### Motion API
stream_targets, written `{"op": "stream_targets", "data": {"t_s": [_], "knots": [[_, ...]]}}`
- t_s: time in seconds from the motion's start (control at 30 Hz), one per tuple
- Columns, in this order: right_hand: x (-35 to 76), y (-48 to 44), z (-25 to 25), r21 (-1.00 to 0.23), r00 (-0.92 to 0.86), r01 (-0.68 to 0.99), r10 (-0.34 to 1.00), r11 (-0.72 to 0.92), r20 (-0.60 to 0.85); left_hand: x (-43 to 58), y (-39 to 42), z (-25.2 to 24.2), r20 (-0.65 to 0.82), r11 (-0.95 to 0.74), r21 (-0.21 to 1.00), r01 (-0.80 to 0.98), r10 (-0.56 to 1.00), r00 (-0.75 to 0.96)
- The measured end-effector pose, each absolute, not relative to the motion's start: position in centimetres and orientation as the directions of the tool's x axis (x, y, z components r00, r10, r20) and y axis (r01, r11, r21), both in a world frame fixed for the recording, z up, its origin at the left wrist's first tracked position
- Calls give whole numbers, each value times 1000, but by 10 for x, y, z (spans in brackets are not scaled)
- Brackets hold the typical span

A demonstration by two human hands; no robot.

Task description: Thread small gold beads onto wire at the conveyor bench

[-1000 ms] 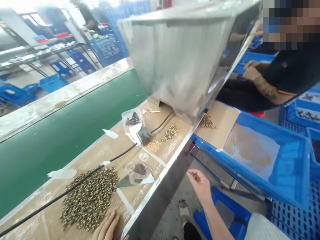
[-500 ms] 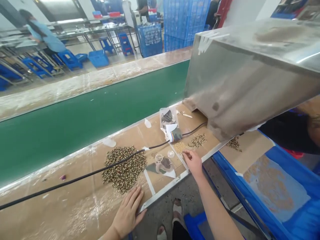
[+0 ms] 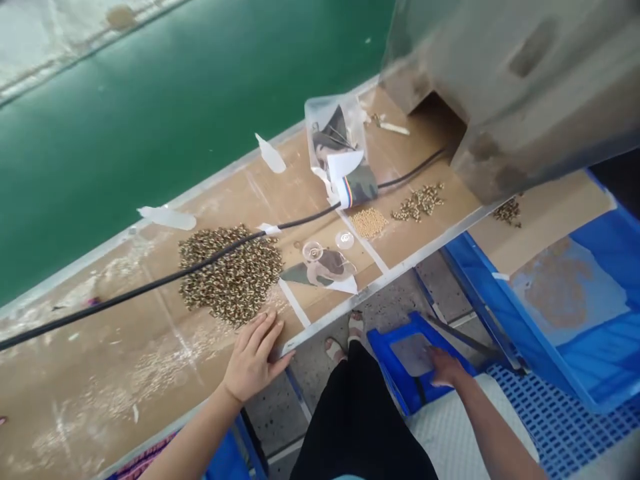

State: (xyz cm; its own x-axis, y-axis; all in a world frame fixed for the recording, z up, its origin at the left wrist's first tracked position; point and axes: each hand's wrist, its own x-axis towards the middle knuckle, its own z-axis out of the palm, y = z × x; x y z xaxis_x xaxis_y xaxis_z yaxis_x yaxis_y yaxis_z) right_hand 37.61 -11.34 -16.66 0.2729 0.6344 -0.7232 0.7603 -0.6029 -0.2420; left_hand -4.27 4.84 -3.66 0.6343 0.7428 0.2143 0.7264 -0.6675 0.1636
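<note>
My left hand [image 3: 255,357] lies on the table's front edge with its fingers extended, just below a big pile of small metallic pieces [image 3: 230,273]. Down by a blue stool [image 3: 417,357] is my right hand [image 3: 444,367], blurred, so its fingers are unclear. A camouflage fabric piece [image 3: 325,268] lies near the edge beside two clear round discs. Behind it stands a clear plastic box [image 3: 315,110] with fabric in it. Small yellow beads [image 3: 369,223] and a smaller pile of metallic pieces [image 3: 419,202] sit to the right.
A black cable [image 3: 145,287] runs across the brown table. Behind is a green belt [image 3: 200,87]. A large metal housing [image 3: 500,87] stands at the right, above a blue tray [image 3: 600,267]. A white-topped seat [image 3: 480,427] is below.
My right hand has left the yellow beads and dropped to the blue stool below the table. My left hand remains at the table edge. The view has tilted down.
</note>
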Motion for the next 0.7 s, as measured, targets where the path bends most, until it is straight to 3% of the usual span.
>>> {"op": "stream_targets", "data": {"t_s": [0.1, 0.17, 0.47, 0.7], "knots": [[400, -160, -195, -38, 284, 816, 458, -576, -843, -43, 48, -40, 215, -686, 146, 712, 725, 654], [408, -179, -212, 4, 250, 853, 402, -522, -881, -42, 47, -42, 211, -685, 137, 716, 726, 655], [403, -189, -259, 35, 154, 933, 309, -359, -939, -38, 44, -46, 181, -659, 52, 750, 745, 642], [347, -162, -245, -55, 81, 950, 412, -307, -908, -44, 43, -48, 157, -660, 47, 750, 746, 647]]}}
